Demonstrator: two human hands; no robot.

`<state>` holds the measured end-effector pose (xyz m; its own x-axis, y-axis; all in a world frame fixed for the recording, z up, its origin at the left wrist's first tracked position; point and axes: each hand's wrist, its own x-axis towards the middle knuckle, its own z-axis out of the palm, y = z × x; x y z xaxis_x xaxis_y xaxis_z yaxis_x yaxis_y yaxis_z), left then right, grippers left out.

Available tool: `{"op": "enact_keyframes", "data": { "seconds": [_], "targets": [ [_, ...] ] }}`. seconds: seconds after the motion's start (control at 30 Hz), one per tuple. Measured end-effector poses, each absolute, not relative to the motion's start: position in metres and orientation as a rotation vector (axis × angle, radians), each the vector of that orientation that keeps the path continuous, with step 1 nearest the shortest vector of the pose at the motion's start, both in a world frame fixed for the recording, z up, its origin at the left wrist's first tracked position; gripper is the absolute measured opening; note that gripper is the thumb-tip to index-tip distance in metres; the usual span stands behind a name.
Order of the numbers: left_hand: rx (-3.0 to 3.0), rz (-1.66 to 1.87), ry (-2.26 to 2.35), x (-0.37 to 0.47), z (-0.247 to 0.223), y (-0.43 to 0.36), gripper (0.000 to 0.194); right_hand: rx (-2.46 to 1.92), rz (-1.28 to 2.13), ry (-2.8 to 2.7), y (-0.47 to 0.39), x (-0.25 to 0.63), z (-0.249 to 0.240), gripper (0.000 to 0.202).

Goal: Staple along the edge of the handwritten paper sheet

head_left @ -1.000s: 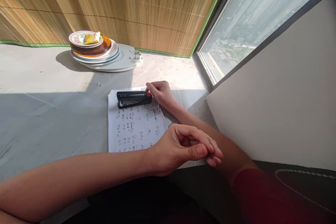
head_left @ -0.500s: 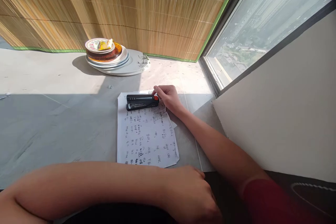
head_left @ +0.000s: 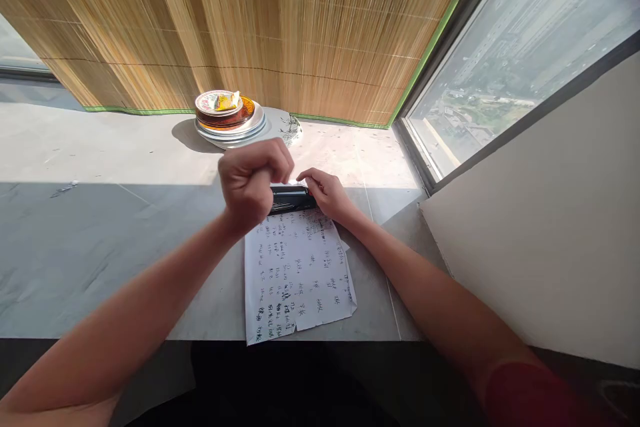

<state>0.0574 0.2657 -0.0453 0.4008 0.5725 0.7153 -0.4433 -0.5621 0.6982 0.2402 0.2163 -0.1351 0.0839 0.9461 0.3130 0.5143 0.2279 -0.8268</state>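
Note:
A black stapler (head_left: 294, 200) lies sideways across the upper part of a handwritten white sheet (head_left: 300, 280). My right hand (head_left: 327, 195) is at the stapler's right end, its thumb and fingers closed around the part with the red piece. Raised over the stapler's left end, my left hand (head_left: 254, 181) is a closed fist with nothing seen in it; it hides that end and the sheet's upper left corner. Whether the fist touches the stapler cannot be made out.
Behind the hands, a stack of plates (head_left: 230, 121) with a small yellow packet (head_left: 227, 102) on top stands by a bamboo blind (head_left: 260, 33). A window (head_left: 480, 80) and a white wall (head_left: 545, 213) rise on the right. Paper scraps (head_left: 67, 188) lie at the left.
My left fist has moved up from the near edge to above the stapler. My right hand stays at the stapler's right end. The view has shifted, showing more of the sheet's near edge.

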Motion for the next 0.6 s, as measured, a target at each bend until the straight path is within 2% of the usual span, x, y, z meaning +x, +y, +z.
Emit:
{"op": "enact_keyframes", "data": {
  "seconds": [0.07,0.1,0.27,0.47,0.6],
  "targets": [
    [1.510,1.640,0.372,0.047,-0.066,0.310,0.031,-1.399,0.557,-1.567,0.216,0.241,-0.136,0.026],
    [1.487,1.650,0.407,0.044,-0.077,0.327,0.031,-1.390,0.539,-1.566,0.217,0.241,-0.137,0.025],
    [1.409,1.335,0.434,0.040,-0.116,0.367,0.028,-1.377,0.474,-1.586,0.217,0.242,-0.140,0.024],
    [1.176,1.233,0.455,0.030,-0.115,0.377,0.017,-1.296,0.289,-1.693,0.211,0.237,-0.134,0.032],
    [1.159,1.130,0.448,0.030,-0.116,0.373,0.011,-1.271,0.286,-1.948,0.205,0.231,-0.132,0.034]
  ]
}}
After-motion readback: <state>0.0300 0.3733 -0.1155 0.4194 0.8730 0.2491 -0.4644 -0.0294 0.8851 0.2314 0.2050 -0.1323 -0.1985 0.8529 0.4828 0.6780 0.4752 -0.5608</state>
